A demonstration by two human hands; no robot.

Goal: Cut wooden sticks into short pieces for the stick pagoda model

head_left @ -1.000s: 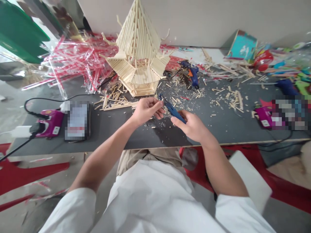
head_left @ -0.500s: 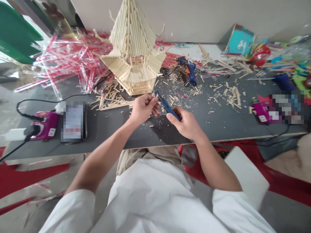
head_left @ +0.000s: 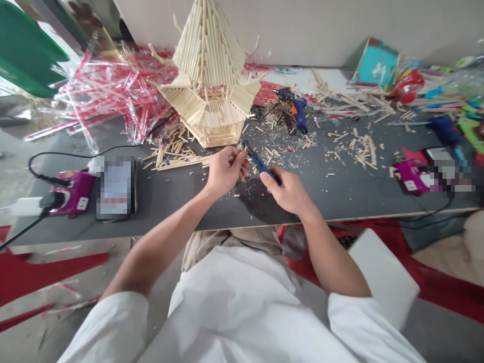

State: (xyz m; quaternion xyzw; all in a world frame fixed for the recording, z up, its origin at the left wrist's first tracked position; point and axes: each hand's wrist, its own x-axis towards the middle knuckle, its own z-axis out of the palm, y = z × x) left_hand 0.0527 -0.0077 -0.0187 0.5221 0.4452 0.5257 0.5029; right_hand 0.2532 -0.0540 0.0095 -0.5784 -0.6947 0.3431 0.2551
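My left hand (head_left: 226,169) is closed in a pinch near the table's middle, apparently on a small wooden stick mostly hidden by the fingers. My right hand (head_left: 283,187) is wrapped round blue-handled pliers (head_left: 259,162). Their dark jaws point up and left and meet the left fingertips. Just beyond both hands stands a pagoda-like model (head_left: 209,55) built of pale wooden sticks, with a pointed roof and flared lower eaves. Cut stick pieces (head_left: 177,151) lie beside its base, to the left of my left hand.
A blue glue gun (head_left: 299,113) lies behind the pliers among wood scraps. Red-and-clear plastic wrappers (head_left: 113,96) are heaped at the back left. A phone (head_left: 116,189) and purple power strip (head_left: 77,191) sit left; another purple power strip (head_left: 412,176) is at the right.
The view has shifted slightly. Both hands keep nearly the same place, with the pliers' jaws still at the left fingertips.
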